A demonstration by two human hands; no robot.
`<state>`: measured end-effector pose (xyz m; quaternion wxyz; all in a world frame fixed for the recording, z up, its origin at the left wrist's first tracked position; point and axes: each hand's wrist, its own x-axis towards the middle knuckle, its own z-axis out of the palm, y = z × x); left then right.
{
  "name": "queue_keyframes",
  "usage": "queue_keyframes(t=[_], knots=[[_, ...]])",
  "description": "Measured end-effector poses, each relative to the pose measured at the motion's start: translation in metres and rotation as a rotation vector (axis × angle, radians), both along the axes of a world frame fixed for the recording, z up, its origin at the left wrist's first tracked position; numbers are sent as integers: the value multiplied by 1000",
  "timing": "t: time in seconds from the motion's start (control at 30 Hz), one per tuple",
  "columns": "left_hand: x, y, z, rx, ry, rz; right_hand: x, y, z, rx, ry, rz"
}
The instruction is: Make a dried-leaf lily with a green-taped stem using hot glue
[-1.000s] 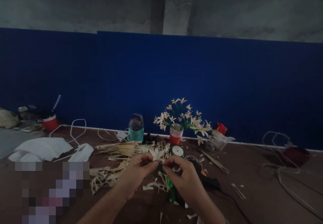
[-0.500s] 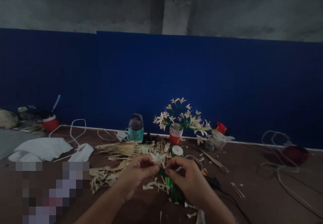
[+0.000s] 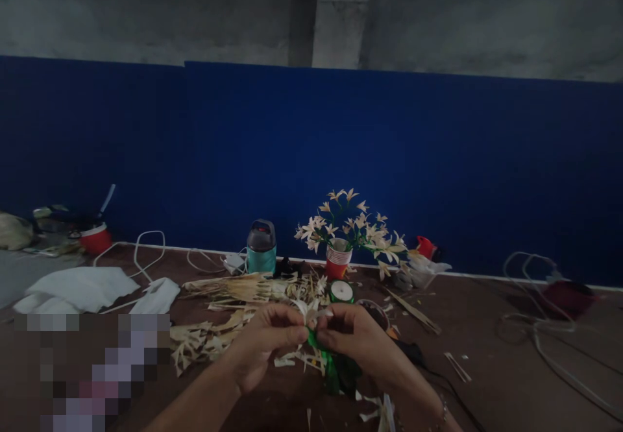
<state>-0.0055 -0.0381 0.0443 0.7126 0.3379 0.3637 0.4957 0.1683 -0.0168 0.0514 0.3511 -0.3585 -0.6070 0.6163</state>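
Note:
My left hand (image 3: 265,344) and my right hand (image 3: 353,341) meet low in the middle, both pinched on a small pale straw flower (image 3: 307,312) with a green wrapped stem (image 3: 321,351) running down between them. The fingertips of both hands press at the base of the petals. Green tape trails down from the stem toward the floor. A roll of green tape (image 3: 342,291) lies just beyond my right hand.
A red paper cup (image 3: 337,260) holds several finished straw flowers (image 3: 353,224). Dried straw strips (image 3: 228,289) and cut scraps litter the brown floor. A teal jar (image 3: 261,247), white cloths (image 3: 82,287), cables (image 3: 540,328) and a black glue gun (image 3: 406,353) lie around. A blue wall panel stands behind.
Both hands have dropped slightly and drawn closer together on the flower; the right hand has turned and moved a little rightward along the green stem.

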Motion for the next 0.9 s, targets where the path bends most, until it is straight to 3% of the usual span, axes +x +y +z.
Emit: queue_keyframes(t=[0.07, 0.17, 0.33, 0.47, 0.9], knots=[[-3, 1, -1, -22, -19, -49, 2, -1, 3, -38, 97, 68], [-7, 4, -5, -72, -29, -94, 4, -2, 7, 65, 150, 59], [-7, 4, -9, -115, -2, -127, 3, -7, 6, 236, 23, 57], [-6, 3, -9, -56, 62, -185, 0, -10, 6, 332, -42, 45], [0, 2, -7, 18, -20, -342, -2, -14, 10, 398, -137, 29]])
